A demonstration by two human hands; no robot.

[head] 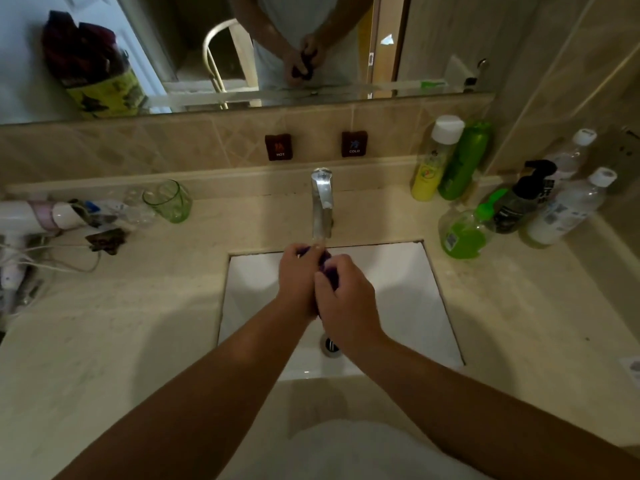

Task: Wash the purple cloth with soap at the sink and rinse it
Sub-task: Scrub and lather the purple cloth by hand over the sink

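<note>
The purple cloth is bunched up between both hands over the white sink, just under the spout of the chrome tap. My left hand grips the cloth from the left. My right hand wraps round it from the right and covers most of it. Only small purple edges show between the fingers. I cannot make out whether water runs from the tap. The drain lies below my right wrist.
Right of the sink stand a green soap pump bottle, a dark spray bottle, yellow and green bottles and clear bottles. On the left counter are a green glass, a hair dryer and cords. Hot and cold labels sit on the tiles.
</note>
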